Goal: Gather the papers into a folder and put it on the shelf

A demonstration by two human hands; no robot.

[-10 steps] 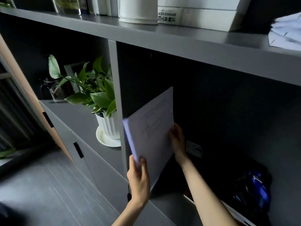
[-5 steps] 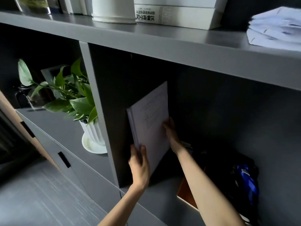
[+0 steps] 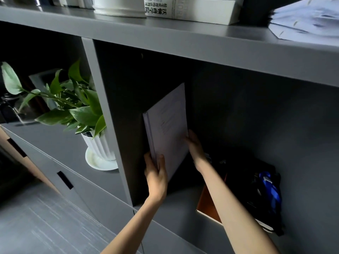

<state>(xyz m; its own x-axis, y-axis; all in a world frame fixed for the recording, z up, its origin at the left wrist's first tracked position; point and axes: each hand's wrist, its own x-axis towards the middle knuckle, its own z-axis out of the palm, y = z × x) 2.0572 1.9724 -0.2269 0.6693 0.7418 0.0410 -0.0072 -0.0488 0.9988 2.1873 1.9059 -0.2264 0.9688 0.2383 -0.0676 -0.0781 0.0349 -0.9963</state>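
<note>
Pushing the folder (image 3: 167, 123) deeper into the dark shelf (image 3: 183, 44) space than one second ago, now past the front edge. Standing it up straighter beside the grey divider wall (image 3: 102, 107). Left hand (image 3: 156, 177) still pinching the bottom corner, right hand (image 3: 195, 147) still pressing the far edge, both reaching further inside.

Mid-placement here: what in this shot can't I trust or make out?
Head view only:
- Folder: bottom edge hidden behind the left hand; whether it rests on the shelf floor cannot be told. Its print is too faint to read.
- Right hand: fingertips hidden behind the folder.
- Dark bundle with blue strap: lost in shadow.
- Brown book: partly covered by the right forearm.
- Loose papers: blurred, cut by the right edge.
</note>
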